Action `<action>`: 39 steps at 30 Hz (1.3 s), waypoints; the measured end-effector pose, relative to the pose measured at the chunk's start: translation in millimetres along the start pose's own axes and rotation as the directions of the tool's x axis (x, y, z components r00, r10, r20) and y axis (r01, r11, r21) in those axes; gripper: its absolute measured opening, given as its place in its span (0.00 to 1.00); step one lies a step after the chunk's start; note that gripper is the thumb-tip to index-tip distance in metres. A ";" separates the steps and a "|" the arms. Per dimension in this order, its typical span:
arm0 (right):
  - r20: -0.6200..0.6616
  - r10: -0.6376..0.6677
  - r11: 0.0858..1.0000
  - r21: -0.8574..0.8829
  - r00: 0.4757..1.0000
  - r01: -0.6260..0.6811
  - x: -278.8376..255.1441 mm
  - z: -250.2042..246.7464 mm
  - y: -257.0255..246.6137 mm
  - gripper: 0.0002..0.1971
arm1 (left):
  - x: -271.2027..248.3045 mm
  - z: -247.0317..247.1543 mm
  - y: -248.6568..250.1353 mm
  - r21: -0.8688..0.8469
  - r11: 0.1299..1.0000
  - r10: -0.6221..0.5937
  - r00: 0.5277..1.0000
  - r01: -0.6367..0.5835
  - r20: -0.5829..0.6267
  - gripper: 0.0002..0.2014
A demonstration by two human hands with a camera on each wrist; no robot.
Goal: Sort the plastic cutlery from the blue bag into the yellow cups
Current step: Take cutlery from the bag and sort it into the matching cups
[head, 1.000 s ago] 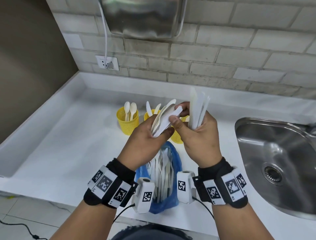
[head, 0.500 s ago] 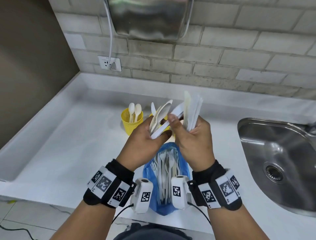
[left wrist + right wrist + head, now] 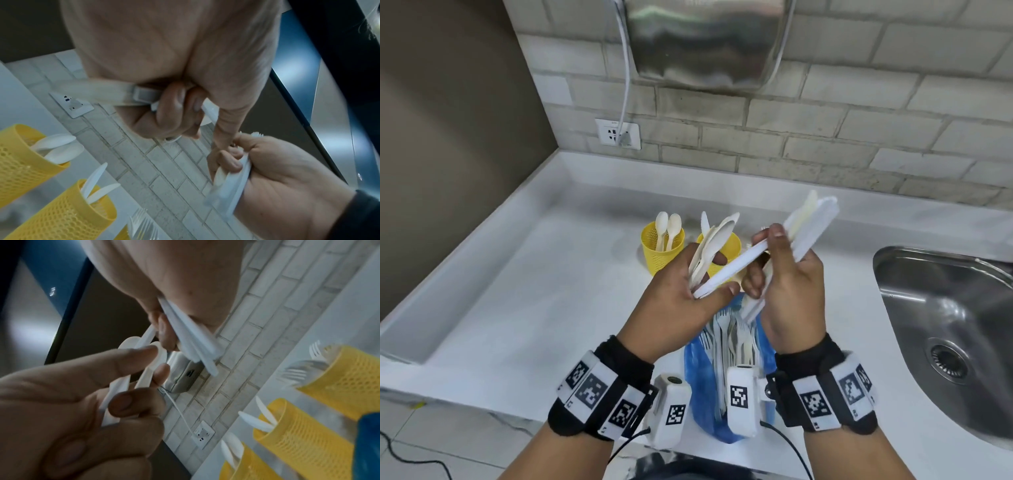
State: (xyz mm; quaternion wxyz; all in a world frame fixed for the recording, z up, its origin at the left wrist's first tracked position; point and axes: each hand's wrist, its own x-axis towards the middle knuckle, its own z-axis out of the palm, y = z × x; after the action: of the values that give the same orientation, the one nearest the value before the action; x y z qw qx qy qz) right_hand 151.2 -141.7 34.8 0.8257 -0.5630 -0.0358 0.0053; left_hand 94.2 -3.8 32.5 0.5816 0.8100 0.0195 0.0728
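Observation:
My left hand (image 3: pixel 709 274) grips a fan of white plastic spoons (image 3: pixel 714 240) above the blue bag (image 3: pixel 698 394), which lies open on the counter with several forks in it. My right hand (image 3: pixel 767 253) holds a bundle of flat white knives (image 3: pixel 811 222) tilted up to the right. Its thumb and forefinger also pinch one long white piece (image 3: pixel 736 265) whose other end sits in the left hand's bunch. Behind the hands stand yellow mesh cups: one with spoons (image 3: pixel 662 251), one with knives (image 3: pixel 731 245). A third with forks (image 3: pixel 349 378) shows only in the wrist views.
A steel sink (image 3: pixel 945 318) is sunk into the counter at the right. The white counter (image 3: pixel 534 291) has a raised rim at the left and back. A wall socket (image 3: pixel 618 133) with a cord and a steel box (image 3: pixel 709 41) hang on the brick wall.
The right hand's knife bundle has tipped from upright to leaning right. The pinched white piece now stretches out between the two hands. Both hands stay over the bag.

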 end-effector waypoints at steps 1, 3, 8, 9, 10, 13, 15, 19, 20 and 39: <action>-0.034 0.025 0.997 0.075 0.999 -0.022 1.4 1.3 -2.7 0.17 | -0.6 -2.1 0.8 -0.023 1.000 -0.011 1.000 0.012 0.019 0.13; -0.082 0.086 0.975 0.210 0.993 -0.067 5.5 2.0 -6.8 0.17 | -0.2 -6.8 1.2 -0.089 0.996 -0.014 0.997 0.021 0.072 0.17; -0.044 0.168 0.886 0.445 0.985 -0.131 12.4 -4.5 -10.9 0.17 | -3.5 -12.8 3.8 -0.057 0.996 0.077 0.994 -0.073 0.078 0.16; -0.046 0.159 0.881 0.457 0.986 -0.121 13.2 -3.2 -12.7 0.17 | -3.2 -15.7 3.6 -0.022 0.996 0.092 0.994 -0.090 0.066 0.16; -0.056 0.148 0.882 0.459 0.987 -0.106 14.5 -2.0 -14.5 0.16 | -3.0 -17.9 2.3 0.011 0.995 0.095 0.994 -0.096 0.054 0.15; -0.074 0.082 0.893 0.448 0.994 -0.040 16.7 7.4 -21.4 0.16 | -2.9 -24.5 -7.2 0.113 0.991 0.076 0.997 -0.077 0.013 0.15; -0.078 0.043 0.925 0.380 0.996 -0.010 15.2 16.9 -24.1 0.16 | -4.3 -28.6 -11.9 0.200 0.976 0.093 0.996 -0.089 -0.011 0.18; 0.004 -0.053 0.982 0.181 0.999 0.051 1.1 38.7 -25.6 0.17 | -6.6 -38.2 -16.4 0.370 0.924 0.128 0.989 -0.095 -0.067 0.28; 0.027 -0.085 0.992 0.100 0.996 0.082 -3.2 41.9 -23.6 0.16 | -7.9 -38.9 -16.4 0.412 0.906 0.139 0.987 -0.094 -0.082 0.29; 0.423 -0.255 0.613 -0.625 0.869 0.484 -8.0 58.4 -4.1 0.01 | -7.8 -54.7 -28.3 0.495 0.868 0.179 0.957 -0.045 -0.227 0.37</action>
State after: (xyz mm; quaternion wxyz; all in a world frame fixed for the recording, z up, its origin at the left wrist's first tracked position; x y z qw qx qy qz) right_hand 139.2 -89.3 59.5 0.5088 -0.8105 -0.2731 -0.0981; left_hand 80.3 55.8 22.1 0.3469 0.9123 0.0671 0.2072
